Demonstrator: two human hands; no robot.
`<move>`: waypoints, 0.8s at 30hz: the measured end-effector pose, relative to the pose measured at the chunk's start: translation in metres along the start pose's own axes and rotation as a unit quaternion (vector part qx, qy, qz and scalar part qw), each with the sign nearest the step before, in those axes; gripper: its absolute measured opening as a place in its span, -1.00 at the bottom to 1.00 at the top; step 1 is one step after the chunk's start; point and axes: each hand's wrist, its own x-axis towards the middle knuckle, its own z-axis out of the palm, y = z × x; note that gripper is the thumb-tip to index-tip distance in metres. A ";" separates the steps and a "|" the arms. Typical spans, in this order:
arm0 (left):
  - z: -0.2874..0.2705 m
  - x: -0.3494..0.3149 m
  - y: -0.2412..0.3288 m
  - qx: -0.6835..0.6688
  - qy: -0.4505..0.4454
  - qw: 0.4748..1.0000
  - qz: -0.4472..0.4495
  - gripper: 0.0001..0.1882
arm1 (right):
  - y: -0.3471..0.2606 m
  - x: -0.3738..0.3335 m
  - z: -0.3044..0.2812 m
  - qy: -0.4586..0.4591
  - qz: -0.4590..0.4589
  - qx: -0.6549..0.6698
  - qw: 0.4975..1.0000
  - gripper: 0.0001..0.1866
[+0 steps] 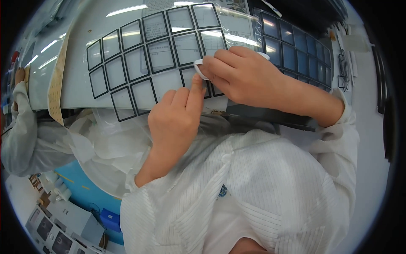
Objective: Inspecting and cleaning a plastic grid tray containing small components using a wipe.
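Rows of thin black rectangular frames (172, 53) around clear panes lie on a transparent sheet in front of me. My right hand (241, 72) is closed around a white, soft-looking piece (201, 69), possibly a folded wipe; one end sticks out by the fingertips and a bit of white shows behind the knuckles. Its tip rests over a frame in the nearer row. My left hand (177, 114) stretches its index finger to that same frame, close beside the white piece, with the other fingers bent and nothing visible in them. Both hands partly cover the nearest frames.
A second sheet of dark bluish panes (296, 48) lies to the right. Printed papers (241, 27) show beneath the clear sheet. A yellowish strip (57, 80) runs down the white table's left side. Another person's white sleeve (21, 110) is at far left. Clear plastic film (112, 127) hangs over the near edge.
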 end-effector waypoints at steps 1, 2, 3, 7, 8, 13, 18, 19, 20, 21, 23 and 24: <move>0.001 0.000 -0.001 -0.003 -0.002 1.000 0.002 -0.68 | 0.001 0.000 0.003 0.011 -0.002 -0.001 1.000 -0.73; 0.001 -0.001 -0.001 -0.004 0.005 1.000 0.004 -0.68 | -0.001 0.000 0.005 0.023 -0.007 0.001 1.000 -0.74; 0.001 -0.002 -0.001 -0.006 0.012 1.000 0.006 -0.67 | -0.003 -0.001 0.004 0.022 -0.007 0.007 1.000 -0.74; 0.001 0.001 0.000 0.003 -0.002 1.000 0.012 -0.66 | -0.003 0.001 0.000 -0.008 0.003 -0.017 1.000 -0.77; 0.001 0.001 0.001 0.012 -0.005 1.000 0.008 -0.65 | -0.003 0.002 0.000 -0.014 -0.004 -0.017 1.000 -0.79; -0.001 0.002 0.003 0.019 -0.005 1.000 -0.005 -0.65 | -0.007 0.001 -0.020 -0.048 0.029 -0.023 0.998 -0.80; -0.005 0.004 0.004 0.032 -0.039 0.999 0.011 -0.68 | -0.002 -0.015 -0.028 0.001 0.122 -0.007 0.993 -0.72; -0.006 0.005 0.004 0.032 -0.039 0.999 0.010 -0.68 | -0.001 -0.017 -0.025 0.008 0.128 0.001 0.992 -0.70; -0.007 0.006 0.002 0.029 -0.048 0.998 0.018 -0.69 | 0.000 -0.018 -0.023 0.015 0.139 0.007 0.990 -0.67; -0.008 0.008 0.001 0.026 -0.057 0.998 0.025 -0.70 | 0.003 -0.016 -0.020 0.016 0.141 0.006 0.990 -0.67; -0.010 0.012 0.002 0.032 -0.061 0.997 0.029 -0.70 | 0.006 -0.007 -0.012 0.071 0.094 0.051 0.992 -0.68; -0.011 0.013 0.002 0.038 -0.064 0.997 0.030 -0.71 | 0.004 -0.004 -0.007 0.070 0.098 0.050 0.991 -0.68</move>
